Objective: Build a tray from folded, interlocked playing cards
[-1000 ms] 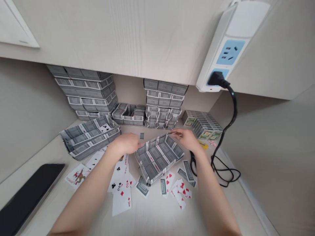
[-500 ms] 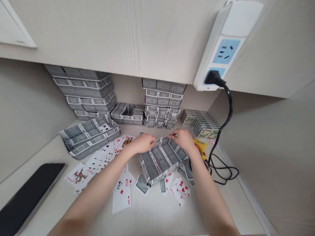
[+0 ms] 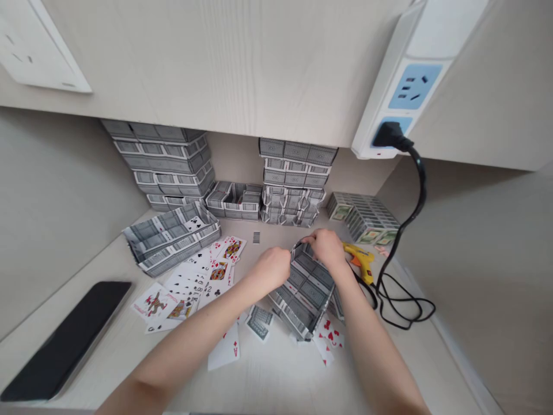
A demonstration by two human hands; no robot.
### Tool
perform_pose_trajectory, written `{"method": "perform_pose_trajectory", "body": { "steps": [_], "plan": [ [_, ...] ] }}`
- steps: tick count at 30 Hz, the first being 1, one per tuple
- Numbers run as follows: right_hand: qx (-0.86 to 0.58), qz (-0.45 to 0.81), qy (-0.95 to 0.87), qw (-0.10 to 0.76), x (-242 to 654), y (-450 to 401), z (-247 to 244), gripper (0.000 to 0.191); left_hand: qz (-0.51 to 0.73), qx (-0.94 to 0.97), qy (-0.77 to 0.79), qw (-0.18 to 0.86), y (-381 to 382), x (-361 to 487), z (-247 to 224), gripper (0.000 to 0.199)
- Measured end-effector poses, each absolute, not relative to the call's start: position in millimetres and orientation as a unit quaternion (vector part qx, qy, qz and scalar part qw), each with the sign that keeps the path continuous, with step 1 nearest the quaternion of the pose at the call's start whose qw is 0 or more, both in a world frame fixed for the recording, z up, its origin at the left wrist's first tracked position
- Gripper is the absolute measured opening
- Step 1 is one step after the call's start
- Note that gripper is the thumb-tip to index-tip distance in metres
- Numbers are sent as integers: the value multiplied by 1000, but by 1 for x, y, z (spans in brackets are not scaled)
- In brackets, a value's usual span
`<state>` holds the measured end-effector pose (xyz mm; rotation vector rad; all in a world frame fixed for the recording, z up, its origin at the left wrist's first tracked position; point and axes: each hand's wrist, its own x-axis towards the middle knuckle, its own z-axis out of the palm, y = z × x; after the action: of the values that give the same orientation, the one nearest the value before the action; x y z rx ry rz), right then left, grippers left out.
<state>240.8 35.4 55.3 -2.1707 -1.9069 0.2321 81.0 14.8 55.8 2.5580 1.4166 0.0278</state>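
Observation:
An open box made of grey-backed playing cards [image 3: 307, 285] stands tilted on the table between my hands. My left hand [image 3: 273, 268] is closed on its left edge, fingertips mostly hidden. At its far edge, my right hand [image 3: 326, 246] pinches the rim between thumb and fingers. Under and around the box lie loose cards, among them a red heart card [image 3: 332, 333] and a face-down card [image 3: 259, 323]. Further left, fanned face-up cards [image 3: 190, 282] spread beside a second open card box [image 3: 173, 236].
Card-box stacks rise at the back left [image 3: 166, 164] and centre [image 3: 294, 178]. A yellow glue gun [image 3: 362, 262] lies right of my hand, near a black cable [image 3: 401, 225] hanging from a power strip [image 3: 404, 75]. A black phone [image 3: 67, 340] lies front left.
The card box has turned, its near end swinging right. My left hand has moved right and down along its edge. The whole view has shifted, showing more of the glue gun.

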Motion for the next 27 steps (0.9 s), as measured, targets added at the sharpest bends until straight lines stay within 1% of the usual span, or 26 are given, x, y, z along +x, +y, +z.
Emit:
{"method": "perform_pose_trajectory", "body": {
  "steps": [8,12,15,18,20,24,27],
  "plan": [
    [-662,121,-721,162,249,35,54,21,2,872,480,97,24,79,52,31],
    [-619,175,-740,195,252,37,49,18,-7,871,476,122,27,77,49,28],
    [-580,253,-741,225,253,39,44,20,20,867,462,185,29,73,48,28],
    [-569,296,-726,249,256,41,43,24,126,843,466,235,37,70,42,47],
    [-575,287,-716,273,258,41,44,27,205,816,454,292,44,71,36,55],
    [-576,221,-697,367,262,42,49,25,316,702,408,491,58,76,26,52],
    [-578,210,-660,431,267,44,52,27,357,595,447,564,69,71,25,50]
  ]
}}
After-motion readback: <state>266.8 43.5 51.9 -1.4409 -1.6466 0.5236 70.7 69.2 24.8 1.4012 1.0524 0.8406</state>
